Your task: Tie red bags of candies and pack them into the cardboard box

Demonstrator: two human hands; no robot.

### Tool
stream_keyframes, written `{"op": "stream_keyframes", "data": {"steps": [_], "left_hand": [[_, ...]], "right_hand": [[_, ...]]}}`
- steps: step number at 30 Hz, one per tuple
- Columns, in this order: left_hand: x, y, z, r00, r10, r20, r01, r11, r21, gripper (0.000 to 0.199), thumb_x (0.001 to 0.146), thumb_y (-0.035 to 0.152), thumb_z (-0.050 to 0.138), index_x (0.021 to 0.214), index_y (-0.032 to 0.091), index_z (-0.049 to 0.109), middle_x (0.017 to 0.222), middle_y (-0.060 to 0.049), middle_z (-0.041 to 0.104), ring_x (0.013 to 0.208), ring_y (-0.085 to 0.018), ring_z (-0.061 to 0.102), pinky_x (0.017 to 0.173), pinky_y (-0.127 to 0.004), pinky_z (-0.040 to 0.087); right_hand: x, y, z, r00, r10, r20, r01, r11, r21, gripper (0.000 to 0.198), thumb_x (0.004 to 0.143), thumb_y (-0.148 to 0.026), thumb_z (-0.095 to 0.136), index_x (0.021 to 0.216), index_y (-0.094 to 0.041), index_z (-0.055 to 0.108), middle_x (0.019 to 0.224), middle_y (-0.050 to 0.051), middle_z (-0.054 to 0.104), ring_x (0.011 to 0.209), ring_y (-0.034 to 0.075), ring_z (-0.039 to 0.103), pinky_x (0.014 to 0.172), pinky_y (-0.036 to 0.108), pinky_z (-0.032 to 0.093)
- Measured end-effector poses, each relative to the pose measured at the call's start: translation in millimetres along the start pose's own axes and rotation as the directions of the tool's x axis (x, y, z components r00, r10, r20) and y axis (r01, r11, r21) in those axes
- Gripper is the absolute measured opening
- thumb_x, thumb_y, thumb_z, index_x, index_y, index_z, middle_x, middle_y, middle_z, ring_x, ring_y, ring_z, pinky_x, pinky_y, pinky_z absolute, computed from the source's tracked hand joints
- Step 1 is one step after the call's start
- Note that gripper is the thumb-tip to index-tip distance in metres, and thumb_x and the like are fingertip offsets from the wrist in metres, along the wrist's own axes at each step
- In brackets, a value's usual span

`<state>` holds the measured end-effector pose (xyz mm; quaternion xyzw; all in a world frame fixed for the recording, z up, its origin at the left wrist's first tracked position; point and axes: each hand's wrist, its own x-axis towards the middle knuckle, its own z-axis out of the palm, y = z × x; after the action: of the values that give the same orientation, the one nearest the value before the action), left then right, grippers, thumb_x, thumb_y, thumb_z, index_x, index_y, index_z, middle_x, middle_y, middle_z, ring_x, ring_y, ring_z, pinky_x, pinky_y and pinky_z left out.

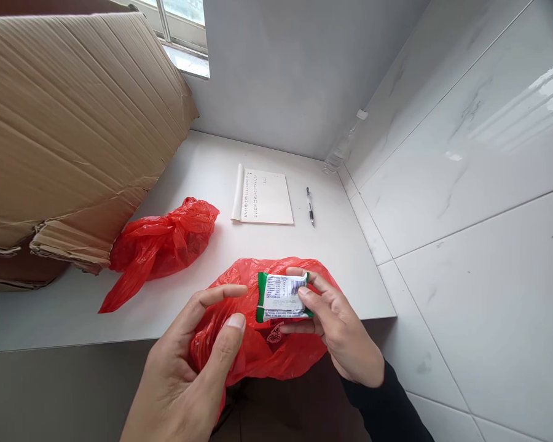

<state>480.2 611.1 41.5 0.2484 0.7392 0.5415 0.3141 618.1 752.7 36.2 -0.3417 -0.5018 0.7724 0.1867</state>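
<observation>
Two hands work on the near side of the notebook [270, 199]. The left hand [184, 368] reaches up from below and left of it, thumb and forefinger spread wide around nothing, their tips apart from the packet; whether its hidden fingers touch the red bag behind them cannot be told. The right hand [343, 331], wrist in a black sleeve [387, 408], comes from below and right of the notebook and pinches the small packet [279, 301], thumb on the printed face, other fingers behind and under it. So the packet sits in front of the notebook, above the open red bag [299, 362], which spills over the edge of the white table [350, 276]. Left of the notebook stands a big cardboard box [74, 123], brown, ridged and torn along its lower edge; between them lies a bunched red bag [179, 239], thin, shiny and creased. Beyond the notebook, a window [184, 18] is up to the left and a plain grey wall [281, 73] straight behind. The notebook's pale page bears columns of writing. Right of it come a slim pen [310, 207], a clear bottle [343, 147] farther back, and glossy white tiles [465, 202] with grey veins. The packet is pillow-shaped, white with green ends.
</observation>
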Motion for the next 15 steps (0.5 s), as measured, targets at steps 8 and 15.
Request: {"op": "stream_keyframes", "data": {"steps": [8, 15], "left_hand": [[-6.7, 23.5, 14.2, 0.987, -0.064, -0.147, 0.048, 0.993, -0.112, 0.049, 0.083, 0.053, 0.068, 0.129, 0.04, 0.056, 0.131, 0.007, 0.064, 0.119, -0.02, 0.062, 0.085, -0.017, 0.058], [-14.1, 35.2, 21.5, 0.966, 0.006, -0.258, -0.008, 1.0, -0.007, 0.049, 0.083, 0.051, 0.067, 0.13, 0.046, 0.055, 0.138, 0.011, 0.059, 0.123, -0.019, 0.059, 0.077, -0.01, 0.057]], "right_hand": [[6.8, 8.5, 8.8, 0.991, -0.129, 0.03, 0.132, 0.947, -0.294, 0.031, 0.097, -0.04, 0.056, 0.123, -0.023, 0.061, 0.105, 0.005, 0.071, 0.094, 0.021, 0.069, 0.089, 0.037, 0.058], [6.7, 5.1, 17.7, 0.926, -0.289, 0.245, 0.377, 0.641, -0.669, 0.041, 0.098, -0.034, 0.053, 0.137, -0.023, 0.057, 0.139, 0.007, 0.061, 0.131, 0.027, 0.054, 0.112, 0.044, 0.042]]}}
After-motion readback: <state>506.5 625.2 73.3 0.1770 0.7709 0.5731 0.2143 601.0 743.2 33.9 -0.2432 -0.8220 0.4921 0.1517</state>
